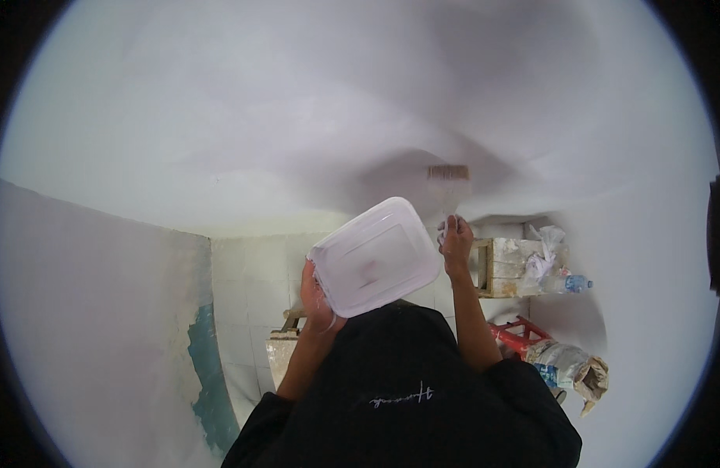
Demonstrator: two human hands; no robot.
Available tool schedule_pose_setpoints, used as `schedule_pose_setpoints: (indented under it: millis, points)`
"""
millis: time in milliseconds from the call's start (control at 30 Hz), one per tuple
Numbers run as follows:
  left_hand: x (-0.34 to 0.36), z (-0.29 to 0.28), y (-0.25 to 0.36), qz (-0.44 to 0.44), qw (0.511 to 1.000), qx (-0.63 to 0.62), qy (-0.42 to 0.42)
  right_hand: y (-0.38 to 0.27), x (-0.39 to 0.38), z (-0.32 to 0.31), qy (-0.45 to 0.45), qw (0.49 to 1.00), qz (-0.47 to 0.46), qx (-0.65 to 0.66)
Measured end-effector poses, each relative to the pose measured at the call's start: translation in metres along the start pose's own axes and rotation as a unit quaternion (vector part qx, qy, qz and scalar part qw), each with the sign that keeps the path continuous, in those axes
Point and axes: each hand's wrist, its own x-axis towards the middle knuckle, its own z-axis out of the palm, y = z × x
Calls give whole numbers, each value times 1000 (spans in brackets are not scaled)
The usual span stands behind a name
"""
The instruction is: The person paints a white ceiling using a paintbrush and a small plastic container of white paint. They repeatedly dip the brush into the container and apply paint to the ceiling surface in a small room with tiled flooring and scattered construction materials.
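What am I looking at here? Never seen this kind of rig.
There's no robot: these are a person's bare hands. The one picture comes from a wide fisheye camera on their head, aimed down, so straight edges bend near the rim. The left hand holds a white tub by its edge. The right hand grips a brush, bristles up, in front of a white wall; contact isn't clear. To the right are a wooden bench with a bag and bottle, and a red stool near a sack.
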Motion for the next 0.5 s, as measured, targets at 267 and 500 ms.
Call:
schedule_pose_setpoints:
  millis: [267,500]
  points:
    - [-1,7,2,-28,999,-11,22,-73,-13,-2,43,998,45,-29]
    - [1,6,-1,-25,995,-14,101,-169,-42,11,13,976,-203,76]
